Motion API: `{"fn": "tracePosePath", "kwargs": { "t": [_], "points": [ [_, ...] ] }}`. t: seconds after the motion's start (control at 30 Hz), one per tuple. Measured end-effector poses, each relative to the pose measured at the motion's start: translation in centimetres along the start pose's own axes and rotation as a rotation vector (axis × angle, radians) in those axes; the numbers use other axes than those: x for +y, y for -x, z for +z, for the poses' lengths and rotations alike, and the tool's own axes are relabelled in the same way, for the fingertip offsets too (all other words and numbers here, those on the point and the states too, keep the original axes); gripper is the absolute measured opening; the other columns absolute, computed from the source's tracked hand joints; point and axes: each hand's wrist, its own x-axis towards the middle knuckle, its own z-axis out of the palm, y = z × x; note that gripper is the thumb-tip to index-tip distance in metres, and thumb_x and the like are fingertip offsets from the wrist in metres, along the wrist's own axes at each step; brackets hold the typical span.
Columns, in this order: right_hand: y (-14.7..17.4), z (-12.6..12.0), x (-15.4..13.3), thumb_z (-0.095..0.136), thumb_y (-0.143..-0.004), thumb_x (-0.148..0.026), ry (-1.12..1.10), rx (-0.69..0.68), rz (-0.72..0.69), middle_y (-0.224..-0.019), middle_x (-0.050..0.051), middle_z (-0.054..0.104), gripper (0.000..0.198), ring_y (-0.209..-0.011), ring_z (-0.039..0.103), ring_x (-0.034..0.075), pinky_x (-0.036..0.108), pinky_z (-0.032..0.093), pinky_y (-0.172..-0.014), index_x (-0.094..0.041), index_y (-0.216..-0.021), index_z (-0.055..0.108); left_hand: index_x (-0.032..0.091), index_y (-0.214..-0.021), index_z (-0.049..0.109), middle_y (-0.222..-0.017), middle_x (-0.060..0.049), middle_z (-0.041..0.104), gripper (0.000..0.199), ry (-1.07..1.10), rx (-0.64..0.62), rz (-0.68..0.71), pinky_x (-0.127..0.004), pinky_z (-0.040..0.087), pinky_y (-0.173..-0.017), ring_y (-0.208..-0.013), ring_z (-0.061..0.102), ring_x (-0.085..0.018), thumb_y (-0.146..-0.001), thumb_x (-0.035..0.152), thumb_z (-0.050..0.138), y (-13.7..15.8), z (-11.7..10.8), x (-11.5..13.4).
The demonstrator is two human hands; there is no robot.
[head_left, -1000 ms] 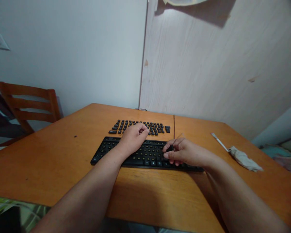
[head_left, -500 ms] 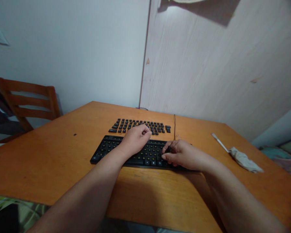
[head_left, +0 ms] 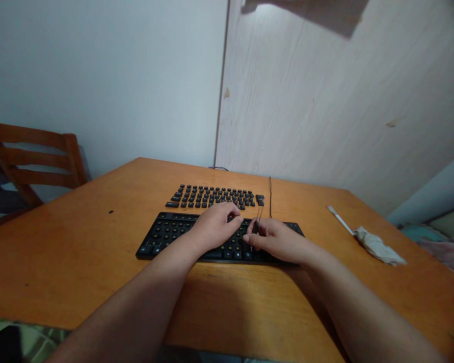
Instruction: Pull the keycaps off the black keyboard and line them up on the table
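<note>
A black keyboard (head_left: 170, 232) lies along the near middle of the table, with most of its main keycaps off and the bare switch posts showing. A few keycaps remain along its bottom row. My left hand (head_left: 217, 225) rests over its middle, fingers curled; whatever the palm holds, if anything, is hidden. Close by on the right, my right hand (head_left: 276, 239) pinches a keycap puller (head_left: 258, 222) by its black handle, the thin wires pointing up and away. Behind the keyboard, loose black keycaps (head_left: 204, 197) are laid out in rows.
One small dark piece (head_left: 111, 212) lies alone at the left on the wooden table (head_left: 79, 252). To the right are a white-handled brush (head_left: 340, 220) and a crumpled cloth (head_left: 378, 246). A cable (head_left: 270, 196) runs back from the keyboard. A wooden chair (head_left: 38, 156) stands at far left.
My right hand has shifted slightly left, and the puller's wires now point upward. My left hand has moved a little right, closer to it, with the thumb further out. The view has turned slightly right.
</note>
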Motion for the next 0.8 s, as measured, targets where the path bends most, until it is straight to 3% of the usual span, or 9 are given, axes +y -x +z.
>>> {"fn": "tracePosePath", "kwargs": {
  "t": [0.2, 0.47, 0.67, 0.8],
  "points": [
    [-0.6, 0.2, 0.3, 0.057, -0.087, -0.03, -0.01, 0.001, 0.002, -0.063, -0.002, 0.056, 0.015, -0.058, 0.051, 0.012, 0.023, 0.038, -0.055, -0.018, -0.079, 0.057, 0.021, -0.093, 0.067, -0.094, -0.007, 0.067, 0.018, -0.105, -0.033, 0.053, -0.034, 0.045, -0.08, -0.092, 0.06, -0.023, -0.086, 0.032, 0.055, 0.1, 0.7, -0.3],
    [0.4, -1.0, 0.5, 0.065, -0.084, -0.035, 0.002, -0.073, 0.01, -0.067, -0.003, 0.053, 0.017, -0.059, 0.045, 0.011, 0.023, 0.036, -0.053, -0.019, -0.087, 0.062, 0.02, -0.097, 0.066, -0.098, -0.007, 0.067, 0.021, -0.186, -0.055, 0.031, -0.035, 0.046, -0.084, -0.095, 0.06, -0.023, -0.087, 0.034, 0.054, 0.0, 0.7, -0.5],
    [1.6, 0.5, 1.8, 0.063, -0.087, -0.038, -0.032, 0.122, -0.083, -0.083, 0.002, 0.062, 0.02, -0.074, 0.055, 0.016, 0.027, 0.043, -0.065, -0.019, -0.09, 0.066, 0.019, -0.098, 0.066, -0.096, -0.007, 0.067, 0.022, -0.238, -0.058, 0.03, -0.035, 0.046, -0.084, -0.094, 0.06, -0.023, -0.088, 0.035, 0.054, 0.0, 0.7, -0.5],
    [1.9, 1.1, 2.4, 0.064, -0.087, -0.037, -0.011, 0.171, -0.149, -0.09, 0.004, 0.065, 0.019, -0.082, 0.059, 0.018, 0.03, 0.046, -0.073, -0.019, -0.091, 0.068, 0.018, -0.099, 0.066, -0.098, -0.007, 0.068, 0.024, -0.256, -0.07, 0.036, -0.035, 0.046, -0.085, -0.094, 0.06, -0.023, -0.088, 0.035, 0.053, 0.1, 0.7, -0.6]
  ]
}}
